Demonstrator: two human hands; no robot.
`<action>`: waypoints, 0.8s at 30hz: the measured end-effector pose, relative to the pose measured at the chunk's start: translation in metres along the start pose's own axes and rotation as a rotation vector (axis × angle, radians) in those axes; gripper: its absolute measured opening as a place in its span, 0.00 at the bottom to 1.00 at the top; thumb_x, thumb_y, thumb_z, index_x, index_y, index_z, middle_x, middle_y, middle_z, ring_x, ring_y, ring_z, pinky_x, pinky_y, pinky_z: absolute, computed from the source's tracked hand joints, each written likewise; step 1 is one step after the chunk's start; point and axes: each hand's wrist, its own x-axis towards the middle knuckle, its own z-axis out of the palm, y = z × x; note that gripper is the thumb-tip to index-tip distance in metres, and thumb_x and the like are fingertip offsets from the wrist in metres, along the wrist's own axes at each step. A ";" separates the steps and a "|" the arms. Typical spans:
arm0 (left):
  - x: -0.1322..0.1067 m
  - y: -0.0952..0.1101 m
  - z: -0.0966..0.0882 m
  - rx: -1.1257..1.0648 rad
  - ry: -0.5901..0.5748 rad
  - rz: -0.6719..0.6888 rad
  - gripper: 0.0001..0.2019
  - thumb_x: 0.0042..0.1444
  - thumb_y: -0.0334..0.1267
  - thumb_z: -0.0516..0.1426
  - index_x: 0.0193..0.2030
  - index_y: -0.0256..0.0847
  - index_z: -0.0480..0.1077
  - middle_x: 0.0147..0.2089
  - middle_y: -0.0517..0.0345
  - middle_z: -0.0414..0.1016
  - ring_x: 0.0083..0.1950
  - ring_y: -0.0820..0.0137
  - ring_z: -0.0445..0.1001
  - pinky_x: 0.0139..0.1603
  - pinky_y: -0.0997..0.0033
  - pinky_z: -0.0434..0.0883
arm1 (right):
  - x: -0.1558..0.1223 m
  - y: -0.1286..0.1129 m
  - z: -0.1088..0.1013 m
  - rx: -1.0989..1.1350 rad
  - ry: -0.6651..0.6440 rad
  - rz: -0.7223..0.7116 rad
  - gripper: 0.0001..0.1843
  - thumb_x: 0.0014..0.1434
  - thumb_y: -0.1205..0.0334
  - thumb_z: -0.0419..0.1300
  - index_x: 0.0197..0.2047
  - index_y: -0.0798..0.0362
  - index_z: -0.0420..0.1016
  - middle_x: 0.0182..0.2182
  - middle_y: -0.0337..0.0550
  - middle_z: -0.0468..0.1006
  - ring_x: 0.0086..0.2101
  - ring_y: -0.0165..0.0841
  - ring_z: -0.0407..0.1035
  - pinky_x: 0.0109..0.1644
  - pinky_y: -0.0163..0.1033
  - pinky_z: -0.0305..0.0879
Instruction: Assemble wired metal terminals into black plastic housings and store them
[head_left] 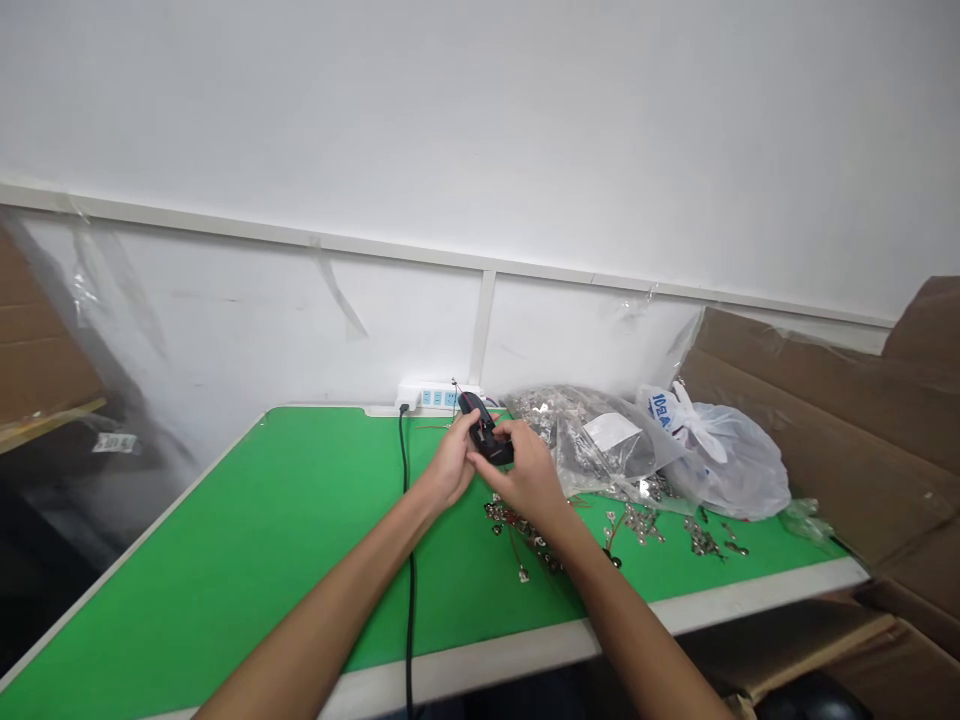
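Observation:
Both my hands hold a black plastic housing (475, 405) above the green table, near its back edge. My left hand (452, 462) grips it from the left, with the thumb on its face. My right hand (529, 468) closes on its lower right side, fingertips bent over the inside. A thin red wire with a small metal end (454, 382) sticks up from the housing's top. Whether my right fingers pinch a small part is hidden. Below my right hand lies a pile of small metal pieces with wires (517, 530).
A black cable (409, 560) runs from a white power strip (427, 396) over the green table (300, 530). Clear bags of metal parts (570, 440) and a knotted white bag (739, 460) stand at right, before cardboard (817, 440). Loose metal pieces (701, 538) lie near the front right.

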 end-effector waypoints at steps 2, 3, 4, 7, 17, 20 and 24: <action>0.000 -0.002 -0.002 0.085 -0.029 0.090 0.13 0.57 0.45 0.64 0.42 0.39 0.74 0.46 0.49 0.79 0.58 0.56 0.76 0.65 0.56 0.70 | 0.000 0.005 0.001 0.009 -0.045 0.075 0.16 0.65 0.55 0.63 0.52 0.49 0.69 0.42 0.49 0.80 0.42 0.43 0.76 0.47 0.49 0.73; -0.002 -0.002 -0.003 0.176 -0.036 0.169 0.16 0.56 0.46 0.66 0.45 0.39 0.73 0.49 0.48 0.78 0.62 0.55 0.73 0.68 0.56 0.67 | 0.001 0.007 0.001 0.017 -0.048 0.106 0.17 0.64 0.57 0.63 0.55 0.50 0.68 0.44 0.49 0.80 0.44 0.44 0.76 0.50 0.50 0.73; -0.004 -0.003 -0.003 0.300 -0.041 0.268 0.19 0.54 0.46 0.67 0.49 0.40 0.73 0.53 0.48 0.76 0.66 0.55 0.69 0.71 0.55 0.64 | 0.001 0.009 0.001 0.025 -0.043 0.127 0.19 0.63 0.59 0.62 0.56 0.50 0.67 0.45 0.50 0.80 0.45 0.44 0.76 0.52 0.52 0.72; -0.015 -0.004 -0.006 0.758 -0.081 0.575 0.30 0.55 0.47 0.69 0.62 0.43 0.67 0.64 0.44 0.68 0.70 0.54 0.63 0.73 0.51 0.58 | 0.002 0.013 -0.001 0.076 -0.018 0.154 0.24 0.57 0.66 0.61 0.57 0.51 0.66 0.47 0.51 0.79 0.48 0.46 0.75 0.54 0.54 0.72; -0.029 0.002 -0.009 1.048 -0.299 1.189 0.24 0.71 0.60 0.46 0.53 0.44 0.68 0.47 0.47 0.73 0.50 0.57 0.71 0.53 0.55 0.69 | 0.001 -0.009 -0.017 0.269 0.133 -0.022 0.20 0.54 0.63 0.67 0.48 0.44 0.64 0.39 0.41 0.73 0.42 0.41 0.73 0.54 0.54 0.74; -0.032 -0.001 -0.005 1.011 -0.223 1.306 0.26 0.72 0.61 0.39 0.52 0.45 0.68 0.44 0.48 0.73 0.49 0.57 0.69 0.51 0.54 0.69 | -0.001 -0.010 -0.017 0.274 0.103 -0.101 0.20 0.57 0.59 0.68 0.49 0.41 0.65 0.39 0.39 0.74 0.44 0.42 0.73 0.63 0.59 0.69; -0.034 -0.004 -0.002 0.995 -0.230 1.409 0.22 0.72 0.59 0.41 0.54 0.48 0.66 0.44 0.51 0.73 0.49 0.57 0.69 0.52 0.54 0.68 | -0.002 -0.007 -0.018 0.285 0.107 -0.189 0.20 0.60 0.55 0.69 0.52 0.40 0.66 0.39 0.39 0.75 0.44 0.42 0.73 0.64 0.60 0.67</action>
